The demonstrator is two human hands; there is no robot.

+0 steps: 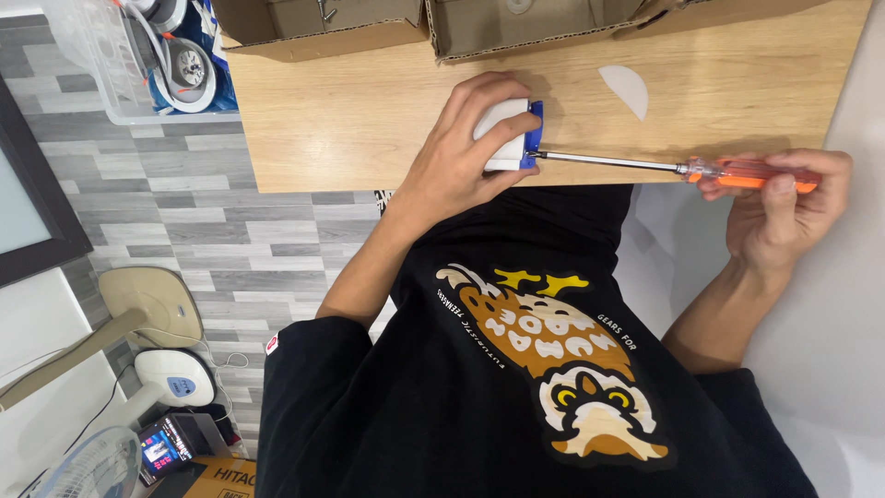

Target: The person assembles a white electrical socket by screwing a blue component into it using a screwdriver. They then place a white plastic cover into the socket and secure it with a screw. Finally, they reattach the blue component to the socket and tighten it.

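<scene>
Nearest the camera was the person's own black shirt [516, 387], printed with an orange and cream owl, filling the lower middle of the view. From it the two bare forearms ran up toward twelve o'clock. The left hand [458, 159] lay at about eleven o'clock from the shirt's print, its fingers curled closed around a small white block with a blue end piece [513, 136], pinning it at the near edge of the wooden table [369, 120]; the thumb sat on the side nearest the body and the fingers wrapped over the top. The right hand [784, 207] was out at about two o'clock, fingers closed on the orange handle of a screwdriver [687, 169], the thumb laid along the handle. The screwdriver's steel shaft ran level toward nine o'clock, and its tip met the blue end of the block. Beyond the shaft, toward twelve o'clock from it, a pale half-round piece [625, 88] lay flat on the tabletop, apart from both hands. At the far edge of the table stood two open cardboard boxes [516, 28], side by side. At ten o'clock, off the table's corner, a clear plastic bin [120, 65] held rolls of tape. Down at seven to eight o'clock, on the grey plank floor [212, 231], stood a beige fan base [152, 304] and the head of a white fan [92, 466].
</scene>
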